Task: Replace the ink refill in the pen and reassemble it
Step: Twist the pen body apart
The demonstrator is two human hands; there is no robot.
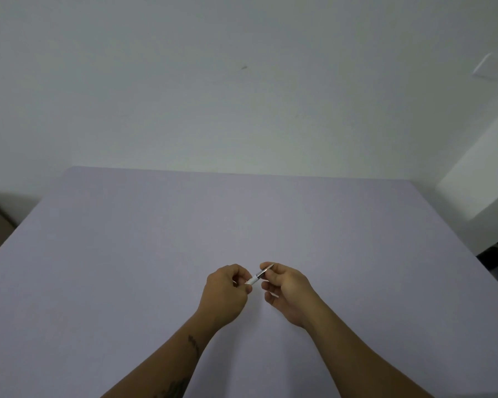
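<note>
Two hands meet just below the centre of the frame, above a bare lilac table [156,239]. The left hand [227,288] is closed on the white end of the pen [258,275]; the right hand [285,285] pinches its darker tip section. Likely step: separating or joining the barrel halves. Next: a steady, coaxial twist between the hands.

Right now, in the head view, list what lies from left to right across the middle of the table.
Bare table → left hand → pen, held between both hands → right hand → bare table again.
</note>
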